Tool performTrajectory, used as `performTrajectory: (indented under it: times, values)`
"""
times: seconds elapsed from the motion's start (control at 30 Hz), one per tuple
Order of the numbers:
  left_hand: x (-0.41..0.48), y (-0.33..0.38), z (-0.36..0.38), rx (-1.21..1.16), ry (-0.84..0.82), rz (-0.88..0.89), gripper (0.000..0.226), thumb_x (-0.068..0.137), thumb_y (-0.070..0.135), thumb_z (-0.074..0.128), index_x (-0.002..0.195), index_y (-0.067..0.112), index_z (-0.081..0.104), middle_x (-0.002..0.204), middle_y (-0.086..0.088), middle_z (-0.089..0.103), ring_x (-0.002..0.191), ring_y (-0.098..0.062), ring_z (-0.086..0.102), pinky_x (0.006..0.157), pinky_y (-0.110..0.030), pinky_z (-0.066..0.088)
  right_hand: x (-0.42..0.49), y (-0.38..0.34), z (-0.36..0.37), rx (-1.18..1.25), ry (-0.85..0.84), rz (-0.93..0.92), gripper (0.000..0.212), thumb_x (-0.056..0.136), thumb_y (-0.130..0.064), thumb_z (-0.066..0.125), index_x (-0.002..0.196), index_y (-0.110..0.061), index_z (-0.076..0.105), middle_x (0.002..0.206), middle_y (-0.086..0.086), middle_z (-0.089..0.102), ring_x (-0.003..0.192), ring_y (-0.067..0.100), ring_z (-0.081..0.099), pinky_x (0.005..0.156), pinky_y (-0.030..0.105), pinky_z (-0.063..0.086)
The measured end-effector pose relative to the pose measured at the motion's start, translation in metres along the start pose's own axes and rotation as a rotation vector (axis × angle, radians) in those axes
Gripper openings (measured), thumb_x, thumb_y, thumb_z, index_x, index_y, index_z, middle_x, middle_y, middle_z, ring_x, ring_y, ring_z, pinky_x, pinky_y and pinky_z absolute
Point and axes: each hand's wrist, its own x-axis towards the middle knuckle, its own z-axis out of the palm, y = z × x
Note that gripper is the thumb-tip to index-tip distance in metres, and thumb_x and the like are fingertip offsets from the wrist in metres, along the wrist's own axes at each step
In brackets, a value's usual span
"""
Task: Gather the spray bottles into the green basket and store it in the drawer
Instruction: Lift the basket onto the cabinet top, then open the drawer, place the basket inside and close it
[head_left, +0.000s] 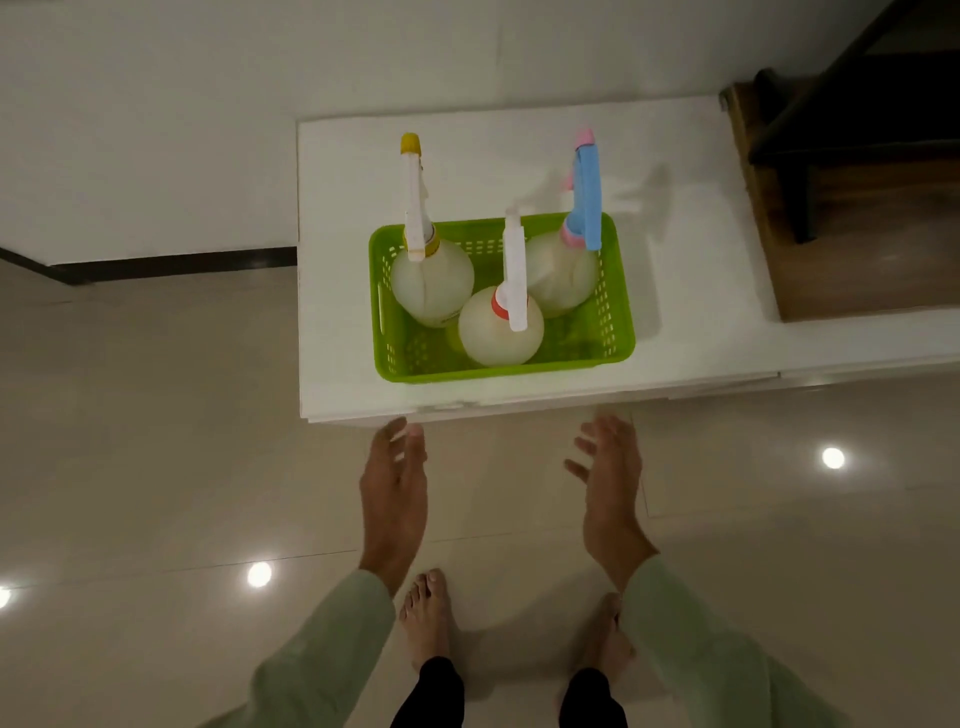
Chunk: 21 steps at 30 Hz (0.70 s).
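A green perforated basket sits on the white cabinet top near its front edge. Three pale spray bottles stand upright in it: one with a yellow-tipped trigger at the left, one with an orange collar at the front middle, one with a blue and pink trigger at the right. My left hand and my right hand hover below the cabinet's front edge, fingers apart, palms facing each other, holding nothing.
The cabinet front edge runs just above my fingertips. A dark wooden stair rises at the right. A white wall with a dark skirting lies to the left. Glossy tiled floor surrounds my bare feet.
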Motion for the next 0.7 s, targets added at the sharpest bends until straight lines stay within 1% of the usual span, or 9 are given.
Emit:
performTrajectory:
  times: [0.1, 0.17, 0.23, 0.33, 0.43, 0.5, 0.6, 0.67, 0.7]
  values:
    - [0.016, -0.038, 0.022, -0.369, -0.057, -0.461, 0.046, 0.1, 0.038, 0.046, 0.135, 0.009, 0.048, 0.128, -0.013, 0.061, 0.115, -0.031, 0.061, 0.095, -0.045, 0.051, 0.016, 0.042, 0.01, 0.113, -0.094, 0.389, 0.036, 0.104, -0.043, 0.047, 0.121, -0.013, 0.058, 0.118, 0.015, 0.062, 0.108, 0.029, 0.059, 0.091, 0.049, 0.052]
    - [0.035, -0.061, 0.038, -0.586, -0.109, -0.649, 0.053, 0.1, 0.04, 0.044, 0.141, 0.007, 0.04, 0.131, -0.014, 0.055, 0.117, -0.033, 0.057, 0.103, -0.049, 0.046, 0.037, 0.064, 0.022, 0.233, -0.158, 0.503, 0.044, 0.104, -0.047, 0.042, 0.124, -0.009, 0.054, 0.121, 0.018, 0.059, 0.111, 0.033, 0.057, 0.099, 0.052, 0.048]
    - [0.058, -0.08, 0.053, -0.708, -0.12, -0.697, 0.055, 0.101, 0.041, 0.042, 0.142, 0.005, 0.038, 0.134, -0.017, 0.051, 0.121, -0.036, 0.053, 0.107, -0.051, 0.042, 0.06, 0.08, 0.034, 0.342, -0.167, 0.547, 0.047, 0.105, -0.048, 0.037, 0.125, -0.008, 0.052, 0.127, 0.02, 0.057, 0.114, 0.035, 0.055, 0.104, 0.054, 0.045]
    - [0.093, -0.102, 0.076, -0.832, -0.07, -0.73, 0.055, 0.102, 0.042, 0.035, 0.144, 0.008, 0.035, 0.144, -0.017, 0.045, 0.129, -0.038, 0.049, 0.109, -0.053, 0.04, 0.097, 0.103, 0.052, 0.474, -0.131, 0.585, 0.059, 0.104, -0.05, 0.03, 0.14, -0.005, 0.046, 0.139, 0.021, 0.052, 0.127, 0.038, 0.052, 0.11, 0.056, 0.042]
    - [0.128, -0.132, 0.1, -0.95, 0.024, -0.778, 0.058, 0.101, 0.043, 0.026, 0.148, 0.009, 0.029, 0.148, -0.017, 0.039, 0.131, -0.04, 0.045, 0.111, -0.054, 0.036, 0.135, 0.132, 0.064, 0.562, -0.141, 0.606, 0.077, 0.098, -0.067, 0.027, 0.152, -0.012, 0.033, 0.151, 0.018, 0.044, 0.139, 0.041, 0.043, 0.115, 0.058, 0.034]
    - [0.147, -0.15, 0.115, -1.001, 0.076, -0.8, 0.059, 0.099, 0.043, 0.023, 0.148, 0.011, 0.028, 0.149, -0.016, 0.038, 0.132, -0.038, 0.044, 0.112, -0.053, 0.035, 0.157, 0.15, 0.069, 0.639, -0.179, 0.603, 0.088, 0.091, -0.078, 0.025, 0.153, -0.015, 0.032, 0.153, 0.018, 0.043, 0.14, 0.041, 0.042, 0.117, 0.06, 0.031]
    - [0.171, -0.169, 0.128, -1.147, 0.086, -0.771, 0.06, 0.095, 0.048, 0.021, 0.14, 0.013, 0.04, 0.14, -0.013, 0.05, 0.124, -0.035, 0.051, 0.112, -0.053, 0.035, 0.181, 0.168, 0.074, 0.767, -0.22, 0.57, 0.099, 0.084, -0.087, 0.026, 0.149, -0.013, 0.038, 0.146, 0.018, 0.049, 0.134, 0.043, 0.048, 0.116, 0.064, 0.032]
    - [0.182, -0.18, 0.133, -1.238, 0.063, -0.738, 0.062, 0.093, 0.055, 0.023, 0.127, 0.012, 0.052, 0.127, -0.013, 0.059, 0.112, -0.034, 0.059, 0.107, -0.054, 0.041, 0.192, 0.176, 0.074, 0.79, -0.243, 0.559, 0.1, 0.082, -0.088, 0.029, 0.148, -0.014, 0.039, 0.147, 0.016, 0.049, 0.133, 0.042, 0.048, 0.114, 0.064, 0.034]
    - [0.185, -0.185, 0.135, -1.266, 0.054, -0.723, 0.064, 0.092, 0.058, 0.023, 0.124, 0.011, 0.054, 0.124, -0.014, 0.061, 0.11, -0.034, 0.06, 0.105, -0.055, 0.042, 0.195, 0.179, 0.072, 0.791, -0.261, 0.555, 0.1, 0.082, -0.088, 0.03, 0.149, -0.014, 0.037, 0.15, 0.016, 0.047, 0.135, 0.041, 0.047, 0.113, 0.064, 0.036]
